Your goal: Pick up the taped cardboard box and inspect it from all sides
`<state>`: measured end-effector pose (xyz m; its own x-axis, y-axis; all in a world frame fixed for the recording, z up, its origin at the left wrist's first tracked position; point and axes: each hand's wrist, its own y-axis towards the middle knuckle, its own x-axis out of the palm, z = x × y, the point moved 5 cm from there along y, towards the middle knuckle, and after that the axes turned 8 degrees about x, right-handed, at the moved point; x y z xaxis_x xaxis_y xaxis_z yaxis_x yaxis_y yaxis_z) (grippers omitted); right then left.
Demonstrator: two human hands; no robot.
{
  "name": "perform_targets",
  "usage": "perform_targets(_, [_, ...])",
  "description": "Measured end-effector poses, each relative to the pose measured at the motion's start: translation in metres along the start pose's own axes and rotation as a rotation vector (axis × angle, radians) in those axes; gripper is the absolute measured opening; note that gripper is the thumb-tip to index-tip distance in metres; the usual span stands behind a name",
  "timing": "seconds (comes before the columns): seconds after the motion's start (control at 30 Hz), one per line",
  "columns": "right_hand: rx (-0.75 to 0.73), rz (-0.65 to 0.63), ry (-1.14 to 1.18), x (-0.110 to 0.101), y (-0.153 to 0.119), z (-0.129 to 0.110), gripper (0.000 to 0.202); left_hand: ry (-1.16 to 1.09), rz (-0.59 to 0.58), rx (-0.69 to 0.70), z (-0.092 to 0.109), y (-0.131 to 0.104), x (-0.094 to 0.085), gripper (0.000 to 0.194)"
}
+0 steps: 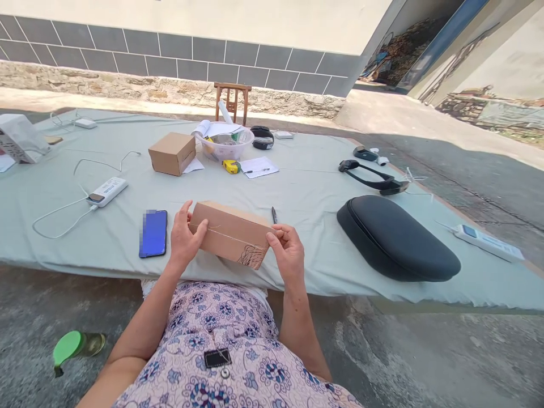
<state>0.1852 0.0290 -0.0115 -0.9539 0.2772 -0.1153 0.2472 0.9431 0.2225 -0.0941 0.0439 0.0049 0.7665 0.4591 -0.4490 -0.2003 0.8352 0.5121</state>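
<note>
A brown cardboard box [232, 238] is tilted toward me near the table's front edge, with dark scribbles on its lower right. My left hand [185, 235] grips its left end, thumb on the near face and fingers behind. At the opposite end, my right hand [289, 249] pinches the upper right corner between thumb and fingers. A thin pale line, perhaps a thread, runs across the near face. Just behind the box lies a black pen [274, 215]. The phone [153, 234] with a blue screen rests left of my left hand.
A black case [397, 238] and a black headset [374, 178] occupy the right side. Farther back stand another cardboard box [170, 154], a filled plastic basket [225, 148] and a yellow tape measure [231, 166]. A cabled white power bank [107, 191] lies left.
</note>
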Motion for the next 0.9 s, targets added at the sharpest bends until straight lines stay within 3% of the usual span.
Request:
perform_targets(0.2, [-0.09, 0.049, -0.011, 0.0, -0.003, -0.007, 0.024, 0.122, -0.057, -0.049, 0.006, -0.001, -0.004, 0.045])
perform_targets(0.37, [-0.153, 0.084, -0.149, 0.008, -0.012, -0.017, 0.021, 0.199, -0.019, -0.014, 0.019, -0.007, -0.003, 0.064])
perform_targets(0.5, [-0.281, 0.166, -0.439, 0.021, -0.021, -0.025, 0.029, 0.255, -0.07, 0.013, 0.021, -0.013, 0.009, 0.068])
perform_targets(0.6, [-0.28, 0.162, -0.598, 0.031, -0.023, -0.019, 0.037, 0.247, -0.039, 0.042, 0.018, -0.019, 0.019, 0.081])
perform_targets(0.73, [-0.269, 0.156, -0.634, 0.036, -0.022, -0.009, 0.041, 0.264, -0.01, 0.129, 0.016, -0.022, 0.028, 0.094])
perform_targets(0.9, [-0.293, 0.159, -0.576, 0.032, -0.02, -0.008, 0.036, 0.225, -0.013, 0.155, 0.016, -0.021, 0.024, 0.082])
